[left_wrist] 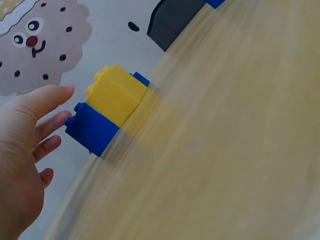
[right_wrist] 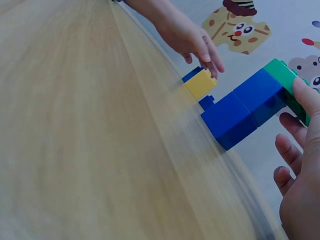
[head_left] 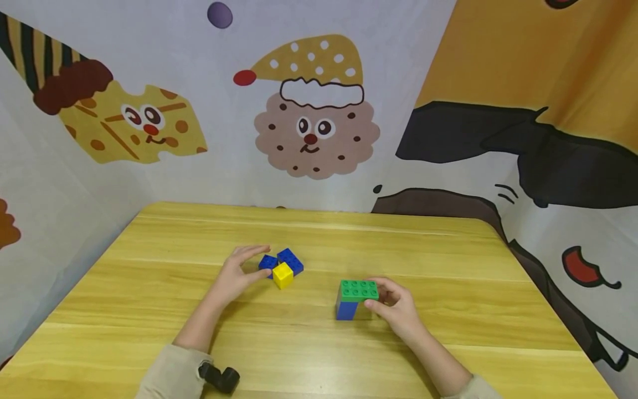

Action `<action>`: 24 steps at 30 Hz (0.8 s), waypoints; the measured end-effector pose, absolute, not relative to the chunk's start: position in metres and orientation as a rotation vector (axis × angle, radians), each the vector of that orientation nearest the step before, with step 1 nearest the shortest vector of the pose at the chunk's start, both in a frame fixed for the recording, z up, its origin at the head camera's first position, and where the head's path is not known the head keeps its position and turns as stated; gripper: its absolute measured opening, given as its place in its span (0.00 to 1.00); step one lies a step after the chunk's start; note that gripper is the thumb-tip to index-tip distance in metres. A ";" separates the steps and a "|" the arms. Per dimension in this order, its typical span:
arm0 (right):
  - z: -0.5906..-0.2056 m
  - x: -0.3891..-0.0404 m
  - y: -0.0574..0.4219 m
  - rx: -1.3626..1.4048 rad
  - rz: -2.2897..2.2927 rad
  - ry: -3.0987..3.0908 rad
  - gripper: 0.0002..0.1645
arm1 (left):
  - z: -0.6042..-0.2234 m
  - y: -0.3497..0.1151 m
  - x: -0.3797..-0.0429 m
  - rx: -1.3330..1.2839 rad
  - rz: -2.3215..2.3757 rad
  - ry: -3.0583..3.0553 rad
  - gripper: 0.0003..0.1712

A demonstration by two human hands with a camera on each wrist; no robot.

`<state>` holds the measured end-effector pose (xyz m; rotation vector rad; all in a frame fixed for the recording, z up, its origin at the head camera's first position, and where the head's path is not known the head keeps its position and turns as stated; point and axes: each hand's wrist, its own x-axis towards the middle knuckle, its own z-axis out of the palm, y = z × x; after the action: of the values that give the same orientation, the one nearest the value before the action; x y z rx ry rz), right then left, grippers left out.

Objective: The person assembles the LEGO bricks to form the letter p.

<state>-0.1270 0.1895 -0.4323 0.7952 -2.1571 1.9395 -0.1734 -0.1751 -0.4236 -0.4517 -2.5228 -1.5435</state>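
Observation:
My right hand (head_left: pixel 402 313) pinches the overhanging end of a green eight-stud brick (head_left: pixel 359 291) between thumb and fingers. Beneath the green brick's other end stand two stacked blue bricks (right_wrist: pixel 243 109), upright on the table. Left of them, a yellow brick (head_left: pixel 282 276) sits close to a small blue brick (head_left: pixel 267 262) and a longer blue brick (head_left: pixel 291 261). Around the left side of this group, my left hand (head_left: pixel 239 274) is spread, thumb and fingers apart. In the left wrist view its fingertips are right beside the small blue brick (left_wrist: pixel 92 129), gripping nothing.
The wooden table (head_left: pixel 279 354) has rounded far corners. Behind it hangs a cloth (head_left: pixel 219 183) printed with cartoon food. A black object (head_left: pixel 219 378) sticks out at the left sleeve (head_left: pixel 171 374).

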 end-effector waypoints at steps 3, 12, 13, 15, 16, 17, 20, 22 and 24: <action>-0.432 -0.127 0.189 0.791 1.937 -2.167 0.21 | -0.426 -0.177 -0.175 -0.465 -1.562 -2.528 0.32; -0.429 -0.126 0.188 0.766 1.926 -2.195 0.20 | -0.433 -0.181 -0.177 -0.466 -1.568 -2.577 0.31; -0.429 -0.125 0.188 0.766 1.928 -2.196 0.20 | -0.434 -0.181 -0.177 -0.469 -1.567 -2.577 0.30; -0.428 -0.125 0.188 0.770 1.932 -2.194 0.20 | -0.435 -0.181 -0.177 -0.469 -1.567 -2.579 0.30; -0.428 -0.125 0.188 0.771 1.933 -2.194 0.20 | -0.436 -0.181 -0.177 -0.472 -1.565 -2.579 0.30; -0.428 -0.126 0.188 0.774 1.933 -2.193 0.20 | -0.436 -0.181 -0.178 -0.473 -1.565 -2.579 0.29; -0.429 -0.126 0.188 0.785 1.930 -2.192 0.19 | -0.437 -0.180 -0.178 -0.474 -1.552 -2.580 0.29; -0.429 -0.126 0.189 0.792 1.926 -2.189 0.19 | -0.437 -0.180 -0.179 -0.471 -1.547 -2.577 0.28; -0.430 -0.126 0.189 0.796 1.924 -2.186 0.19 | -0.437 -0.180 -0.179 -0.470 -1.540 -2.580 0.27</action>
<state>-0.1260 0.1890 -0.4300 0.7965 -2.1862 1.9238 -0.1791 -0.1801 -0.4372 -0.4698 -2.5796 -1.5400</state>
